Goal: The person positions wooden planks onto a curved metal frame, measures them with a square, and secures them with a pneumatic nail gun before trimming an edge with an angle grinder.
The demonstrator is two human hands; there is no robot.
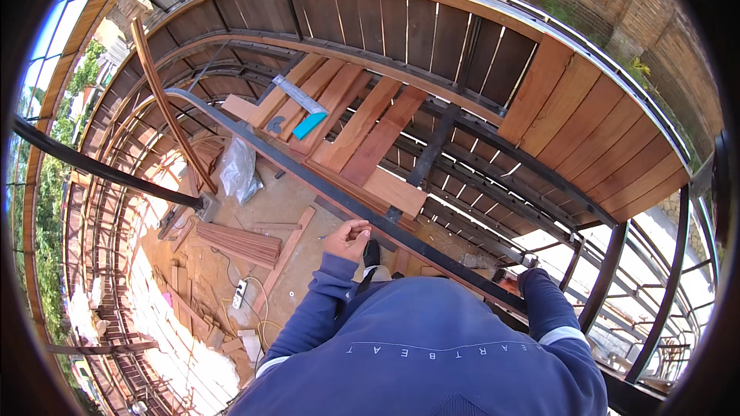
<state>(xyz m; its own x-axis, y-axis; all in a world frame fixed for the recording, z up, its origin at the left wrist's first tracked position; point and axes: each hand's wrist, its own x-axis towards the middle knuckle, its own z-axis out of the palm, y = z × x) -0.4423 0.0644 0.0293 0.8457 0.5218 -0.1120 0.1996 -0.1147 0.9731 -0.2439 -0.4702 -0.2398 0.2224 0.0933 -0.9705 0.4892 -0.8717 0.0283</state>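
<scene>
My left hand (347, 241) is beside the dark metal rail (324, 183), above the floor. Its fingers are curled together, and I cannot make out whether anything small is pinched in them. My right arm (546, 304) reaches past the rail, and the hand at the end of its sleeve is hidden. Beyond the rail lie several reddish-brown wooden planks (370, 131), side by side across a metal frame. On them rests a square with a teal handle (310, 125) and a silver blade (296, 95). A small grey curved object (275, 124) lies near it.
Fitted boards (593, 123) cover the frame's right part; open gaps show between the dark beams (435, 142). On the floor below are stacked wood strips (239, 243), a clear plastic bag (240, 171) and a white power strip (240, 293) with cords. A slanted wooden post (171, 108) stands left.
</scene>
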